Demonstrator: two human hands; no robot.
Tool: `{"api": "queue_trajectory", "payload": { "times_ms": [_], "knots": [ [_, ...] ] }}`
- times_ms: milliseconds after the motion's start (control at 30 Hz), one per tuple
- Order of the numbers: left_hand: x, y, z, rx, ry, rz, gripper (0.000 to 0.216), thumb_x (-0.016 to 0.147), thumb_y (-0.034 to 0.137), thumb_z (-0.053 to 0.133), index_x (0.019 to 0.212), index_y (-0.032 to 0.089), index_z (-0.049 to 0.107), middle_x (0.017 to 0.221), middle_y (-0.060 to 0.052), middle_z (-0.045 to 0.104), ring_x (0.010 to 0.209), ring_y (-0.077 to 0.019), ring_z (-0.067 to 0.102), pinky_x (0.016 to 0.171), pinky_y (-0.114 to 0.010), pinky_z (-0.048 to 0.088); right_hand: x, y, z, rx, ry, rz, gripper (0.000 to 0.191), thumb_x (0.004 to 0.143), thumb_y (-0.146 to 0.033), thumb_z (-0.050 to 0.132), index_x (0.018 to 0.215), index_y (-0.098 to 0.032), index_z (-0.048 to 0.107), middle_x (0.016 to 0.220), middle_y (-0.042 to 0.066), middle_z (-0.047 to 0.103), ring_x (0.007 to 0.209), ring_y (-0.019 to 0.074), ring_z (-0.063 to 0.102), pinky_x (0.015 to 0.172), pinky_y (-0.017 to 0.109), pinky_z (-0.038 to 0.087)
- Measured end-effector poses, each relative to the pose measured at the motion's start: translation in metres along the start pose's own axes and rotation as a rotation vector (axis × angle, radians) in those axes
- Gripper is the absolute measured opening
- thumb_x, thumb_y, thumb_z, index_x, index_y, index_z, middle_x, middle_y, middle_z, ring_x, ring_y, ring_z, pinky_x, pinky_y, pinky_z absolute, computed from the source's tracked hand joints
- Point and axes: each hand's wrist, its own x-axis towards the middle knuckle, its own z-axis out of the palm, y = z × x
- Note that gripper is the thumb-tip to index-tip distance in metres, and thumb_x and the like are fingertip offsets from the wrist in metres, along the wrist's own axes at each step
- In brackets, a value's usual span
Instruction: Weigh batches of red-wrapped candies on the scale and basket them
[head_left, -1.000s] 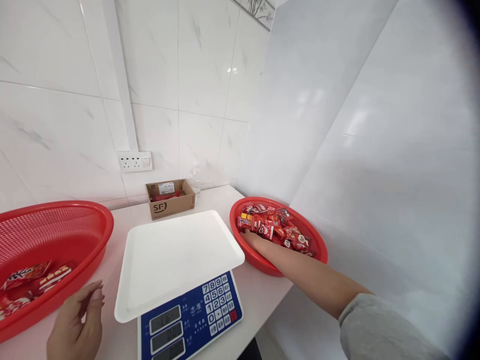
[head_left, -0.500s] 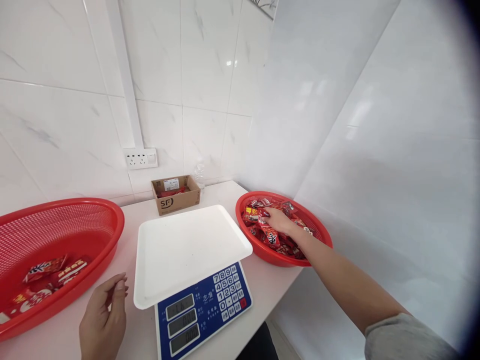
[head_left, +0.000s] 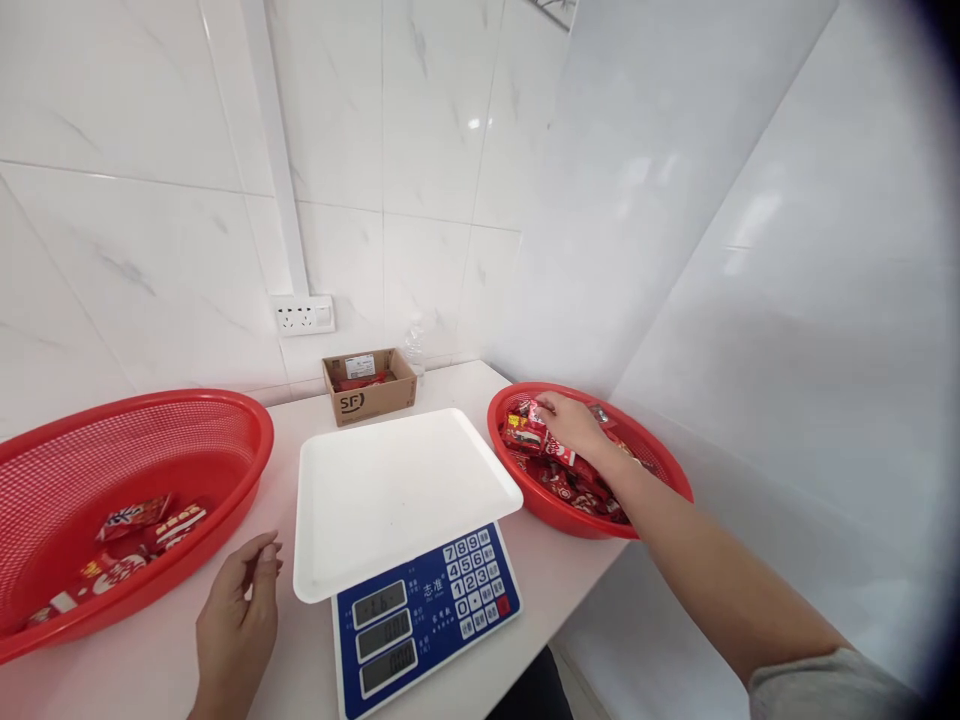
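Observation:
My right hand (head_left: 574,425) is down in the right red plastic basket (head_left: 667,480), its fingers bent onto a red snack packet (head_left: 535,411) among many others. Under the palm, part of the pile is hidden. My left hand (head_left: 240,605) hovers between the left red basket (head_left: 259,440) and the scale, fingers loosely curled, thumb a little apart, nothing visible in it. Between the hands stands a digital scale (head_left: 431,620) with a blue keypad panel. Its white tray (head_left: 405,490) bears nothing. Several red packets (head_left: 139,515) lie at the bottom of the left basket.
Behind the scale is a small cardboard box (head_left: 379,400) with red packets inside, and a clear plastic bottle (head_left: 415,345) beside it. A wall socket (head_left: 304,315) is above. The white table (head_left: 480,378) meets tiled walls behind; its right edge slopes toward me.
The view has turned slightly left, so everything sits further right. My right hand has shifted among the packets, and those under it lie differently. My left hand keeps its pose.

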Motion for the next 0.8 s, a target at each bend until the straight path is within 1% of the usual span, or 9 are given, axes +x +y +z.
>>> {"api": "queue_trajectory", "payload": {
  "times_ms": [100, 167, 300, 333, 367, 433, 533, 667, 800],
  "knots": [
    [0.000, 0.004, -0.001, -0.023, 0.016, 0.011, 0.042, 0.076, 0.052, 0.043, 0.097, 0.020, 0.059, 0.094, -0.008, 0.066, 0.081, -0.0229, 0.064, 0.074, -0.035, 0.052, -0.004, -0.039, -0.001, 0.086, -0.004, -0.104, 0.027, 0.090, -0.020, 0.040, 0.111, -0.017, 0.057, 0.114, 0.008, 0.063, 0.106, 0.0212, 0.056, 0.091, 0.032, 0.039],
    [-0.001, 0.005, -0.002, -0.040, 0.027, 0.016, 0.042, 0.077, 0.052, 0.043, 0.098, 0.019, 0.059, 0.093, -0.008, 0.066, 0.081, -0.0228, 0.064, 0.073, -0.035, 0.052, -0.006, -0.067, 0.007, 0.150, -0.065, -0.175, 0.026, 0.090, -0.021, 0.041, 0.110, -0.019, 0.057, 0.112, 0.005, 0.064, 0.101, 0.0187, 0.058, 0.088, 0.029, 0.042],
    [-0.001, 0.004, -0.003, -0.067, 0.039, 0.027, 0.042, 0.078, 0.051, 0.044, 0.098, 0.019, 0.059, 0.091, -0.008, 0.065, 0.080, -0.0223, 0.064, 0.070, -0.034, 0.053, -0.007, -0.111, 0.039, 0.234, -0.248, -0.278, 0.030, 0.091, -0.019, 0.038, 0.115, -0.020, 0.055, 0.095, 0.001, 0.069, 0.075, 0.0131, 0.064, 0.071, 0.024, 0.049],
    [-0.001, 0.004, -0.003, -0.071, 0.040, 0.031, 0.041, 0.078, 0.051, 0.044, 0.098, 0.018, 0.059, 0.091, -0.008, 0.065, 0.080, -0.0220, 0.064, 0.070, -0.034, 0.053, -0.007, -0.118, 0.048, 0.239, -0.276, -0.297, 0.032, 0.091, -0.017, 0.037, 0.118, -0.020, 0.054, 0.095, 0.002, 0.069, 0.073, 0.0132, 0.065, 0.070, 0.025, 0.049],
    [-0.001, 0.003, -0.003, -0.075, 0.040, 0.035, 0.041, 0.078, 0.051, 0.044, 0.098, 0.018, 0.059, 0.091, -0.008, 0.065, 0.079, -0.0217, 0.064, 0.070, -0.033, 0.053, -0.008, -0.122, 0.056, 0.239, -0.287, -0.316, 0.034, 0.090, -0.016, 0.038, 0.121, -0.019, 0.053, 0.100, 0.004, 0.068, 0.077, 0.0145, 0.065, 0.073, 0.027, 0.049],
    [-0.001, 0.002, -0.003, -0.089, 0.047, 0.041, 0.041, 0.078, 0.051, 0.045, 0.098, 0.018, 0.059, 0.091, -0.008, 0.065, 0.078, -0.0210, 0.064, 0.070, -0.033, 0.053, -0.012, -0.128, 0.067, 0.228, -0.277, -0.370, 0.038, 0.088, -0.015, 0.042, 0.125, -0.017, 0.050, 0.118, 0.010, 0.061, 0.096, 0.0197, 0.062, 0.085, 0.032, 0.047],
    [0.000, 0.001, -0.004, -0.106, 0.060, 0.045, 0.041, 0.078, 0.051, 0.045, 0.097, 0.018, 0.059, 0.090, -0.008, 0.065, 0.076, -0.0203, 0.065, 0.069, -0.033, 0.053, -0.024, -0.131, 0.072, 0.206, -0.276, -0.496, 0.039, 0.087, -0.019, 0.048, 0.125, -0.018, 0.053, 0.134, 0.011, 0.048, 0.121, 0.0241, 0.045, 0.101, 0.038, 0.036],
    [0.000, 0.000, -0.004, -0.103, 0.038, 0.038, 0.041, 0.078, 0.051, 0.045, 0.098, 0.018, 0.059, 0.091, -0.008, 0.065, 0.076, -0.0211, 0.065, 0.069, -0.033, 0.053, -0.039, -0.142, 0.072, 0.163, -0.356, -0.663, 0.038, 0.088, -0.028, 0.050, 0.125, -0.025, 0.055, 0.141, 0.005, 0.041, 0.131, 0.0236, 0.032, 0.108, 0.041, 0.025],
    [-0.002, 0.001, -0.004, -0.096, 0.024, 0.032, 0.042, 0.079, 0.052, 0.044, 0.099, 0.017, 0.059, 0.091, -0.009, 0.065, 0.076, -0.0216, 0.065, 0.067, -0.033, 0.053, -0.040, -0.157, 0.080, 0.127, -0.438, -0.746, 0.041, 0.089, -0.029, 0.046, 0.130, -0.027, 0.051, 0.143, 0.002, 0.040, 0.134, 0.0277, 0.026, 0.108, 0.046, 0.023]
  ]
}}
